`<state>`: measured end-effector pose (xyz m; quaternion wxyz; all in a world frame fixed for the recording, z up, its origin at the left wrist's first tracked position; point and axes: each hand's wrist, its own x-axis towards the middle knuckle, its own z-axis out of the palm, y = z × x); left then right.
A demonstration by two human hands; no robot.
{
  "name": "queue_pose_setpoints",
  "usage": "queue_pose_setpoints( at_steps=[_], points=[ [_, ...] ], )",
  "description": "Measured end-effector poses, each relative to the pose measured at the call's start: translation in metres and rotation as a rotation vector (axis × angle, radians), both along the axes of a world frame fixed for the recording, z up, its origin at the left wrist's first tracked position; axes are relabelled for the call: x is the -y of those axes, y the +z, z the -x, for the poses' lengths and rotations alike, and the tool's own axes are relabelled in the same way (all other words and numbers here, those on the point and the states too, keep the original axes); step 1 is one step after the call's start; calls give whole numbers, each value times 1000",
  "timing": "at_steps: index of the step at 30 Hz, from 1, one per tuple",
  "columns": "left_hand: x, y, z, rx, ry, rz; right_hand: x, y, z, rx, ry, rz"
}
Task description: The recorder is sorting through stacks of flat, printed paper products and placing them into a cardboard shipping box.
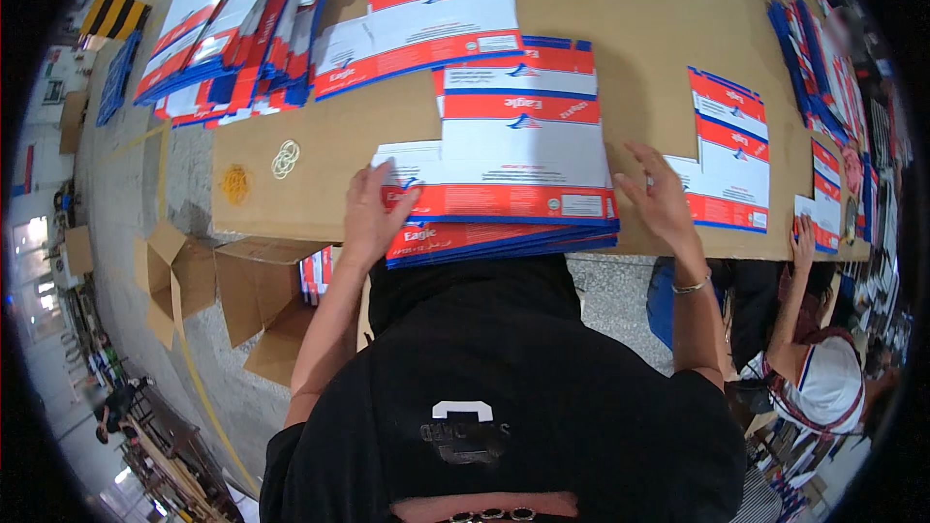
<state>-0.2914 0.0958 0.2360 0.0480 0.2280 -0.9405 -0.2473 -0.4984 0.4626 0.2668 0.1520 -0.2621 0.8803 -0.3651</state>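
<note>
Open cardboard box (pixel 257 305) on the floor has a few flat printed sheets poking out. Up on the table (pixel 659 29), left hand (pixel 373 213) lies flat, fingers loosely spread, on the carton stack (pixel 513 174)'s near-left corner. Right hand (pixel 659 196), fingers splayed, touches its right edge.

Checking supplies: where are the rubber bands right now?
Head view: the rubber bands lie on the cardboard tabletop, left of the left hand, beside a yellow bundle.
</note>
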Motion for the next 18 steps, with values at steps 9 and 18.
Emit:
queue_pose_setpoints(
  at_steps=[9,18],
  points=[
    [-15,26,13,201,-149,92,49,-46,-35,-184,-84,-123],
    [-27,44,57,391,-346,58,50,-51,-40,-258,-105,-41]
  ],
)
